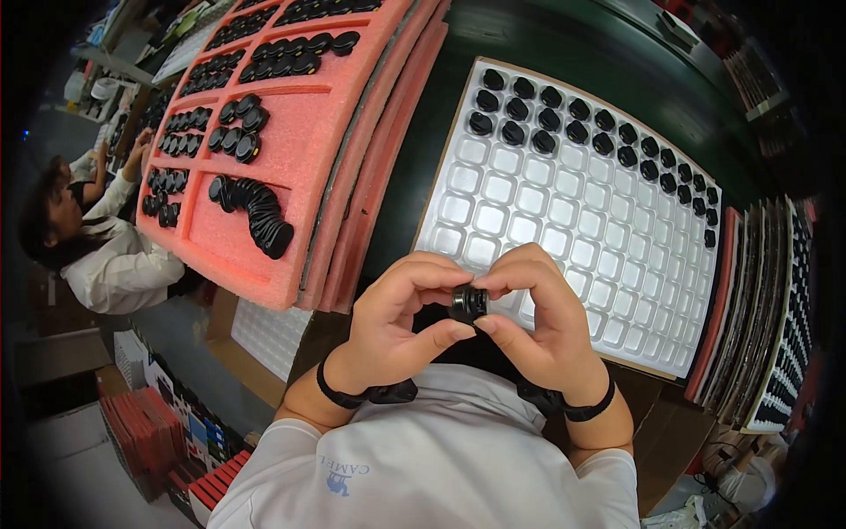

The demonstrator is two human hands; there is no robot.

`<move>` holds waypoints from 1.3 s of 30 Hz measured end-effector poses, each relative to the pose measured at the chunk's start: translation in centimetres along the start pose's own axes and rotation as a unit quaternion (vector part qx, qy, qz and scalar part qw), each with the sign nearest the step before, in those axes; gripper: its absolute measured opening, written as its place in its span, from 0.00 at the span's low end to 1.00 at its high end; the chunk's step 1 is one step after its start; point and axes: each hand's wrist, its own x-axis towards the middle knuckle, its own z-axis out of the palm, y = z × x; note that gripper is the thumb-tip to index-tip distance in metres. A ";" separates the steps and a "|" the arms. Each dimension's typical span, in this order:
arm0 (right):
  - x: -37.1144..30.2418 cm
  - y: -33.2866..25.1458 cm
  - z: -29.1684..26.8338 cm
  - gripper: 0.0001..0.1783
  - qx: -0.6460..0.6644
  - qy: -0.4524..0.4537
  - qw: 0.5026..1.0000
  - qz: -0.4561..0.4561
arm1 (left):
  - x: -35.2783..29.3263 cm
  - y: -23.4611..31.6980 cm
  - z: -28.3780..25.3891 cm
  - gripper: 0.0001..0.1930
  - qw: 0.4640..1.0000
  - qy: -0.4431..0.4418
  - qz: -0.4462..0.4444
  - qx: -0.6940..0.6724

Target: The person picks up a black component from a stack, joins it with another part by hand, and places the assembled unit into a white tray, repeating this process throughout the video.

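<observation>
Close in front of my chest, a small black cylindrical part (469, 304) with ridged rings is pinched between both hands. My left hand (397, 310) grips its left side with thumb and fingertips. On its other side, the thumb and fingers of my right hand (539, 310) close on the same part. Just beyond lies a white plastic tray (520, 196) of square pockets. Black parts (577, 132) fill its far rows, while the nearer pockets are bare. To the left, a pink foam tray (291, 132) holds many round black pieces, including a curved stack of thin black rings (256, 212).
The pink tray rests on a pile of similar foam trays (379, 176). At the right stand several upright stacked trays (749, 291). Another person (115, 247) in a white top works at the far left. Red stacked trays (145, 432) sit at lower left, near a cardboard box (256, 353).
</observation>
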 end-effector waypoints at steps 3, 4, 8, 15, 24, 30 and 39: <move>0.5 -0.3 -0.9 0.14 -0.029 -0.017 0.999 0.013 | 0.4 -0.4 0.2 0.22 1.000 -0.003 -0.015 -0.001; 0.9 -0.3 -1.3 0.14 -0.050 -0.032 0.998 0.019 | 0.5 -0.6 0.3 0.22 0.999 0.006 -0.034 0.035; 2.3 1.3 -4.3 0.14 -0.170 -0.049 0.983 0.046 | 0.6 -2.3 0.4 0.22 0.981 -0.005 -0.055 0.189; 4.8 8.2 -11.4 0.12 -0.392 0.060 0.909 0.130 | 0.4 -4.5 0.9 0.20 0.921 -0.095 -0.066 0.373; 6.2 12.1 -12.6 0.14 -0.525 0.073 0.839 0.122 | 0.4 -4.8 0.6 0.17 0.923 -0.081 -0.058 0.372; 6.3 7.2 -8.7 0.16 -0.525 0.052 0.850 0.012 | 0.1 -5.1 0.5 0.17 0.926 -0.094 -0.057 0.362; 8.4 -0.8 5.8 0.19 -0.237 -0.071 0.950 -0.188 | -1.1 -1.9 -0.7 0.14 0.930 -0.063 0.005 0.362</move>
